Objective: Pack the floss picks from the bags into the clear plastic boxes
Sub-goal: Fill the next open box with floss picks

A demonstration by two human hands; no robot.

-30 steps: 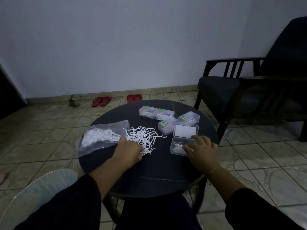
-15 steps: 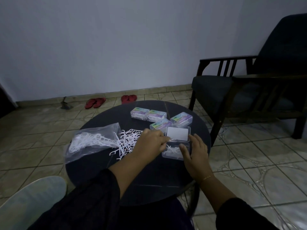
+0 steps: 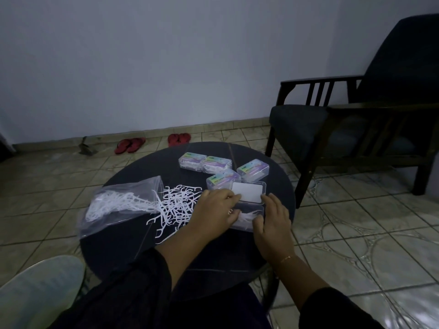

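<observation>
Left hand (image 3: 215, 211) lowers white floss picks into the open clear plastic box (image 3: 248, 211), right hand (image 3: 270, 218) steadying its edge, fingers relaxed; springy picks could snag and spill.

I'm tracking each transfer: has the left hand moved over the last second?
Yes. The left hand has gone right, from the loose floss picks to the open box.

A: What carries the items?
B: A round dark table (image 3: 133, 252) standing on a tiled floor (image 3: 356, 233).
A: What lies on it?
B: A clear plastic bag (image 3: 114, 210) of white floss picks, a loose white pile (image 3: 177, 205), four closed clear boxes (image 3: 205, 163), one open box (image 3: 249, 205).
</observation>
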